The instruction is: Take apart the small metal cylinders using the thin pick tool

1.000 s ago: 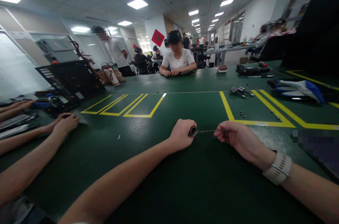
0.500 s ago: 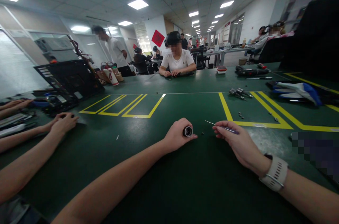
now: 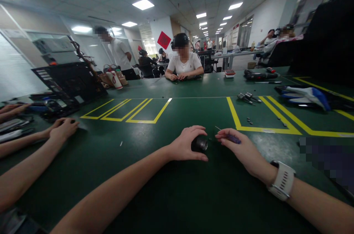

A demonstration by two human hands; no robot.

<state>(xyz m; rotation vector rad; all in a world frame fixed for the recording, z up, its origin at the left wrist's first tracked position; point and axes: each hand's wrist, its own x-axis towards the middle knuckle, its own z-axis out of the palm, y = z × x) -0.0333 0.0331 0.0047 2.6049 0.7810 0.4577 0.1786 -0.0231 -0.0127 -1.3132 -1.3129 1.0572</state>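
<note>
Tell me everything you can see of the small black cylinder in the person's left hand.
The black cylinder is short, round and dark, with a slightly glossy look; its material cannot be told. It lies on its side, low over the green table, its round end face turned toward the right hand. The left hand cups it, fingers arched over the top and thumb underneath, hiding its left part. The right hand holds a thin screwdriver close by; whether it touches the cylinder is unclear.

Bare green table [image 3: 177,193] lies open near the black cylinder [image 3: 199,144]. A co-worker's hand [image 3: 62,130] blocks far left; small screws [image 3: 250,119] lie beyond, rightward.
</note>
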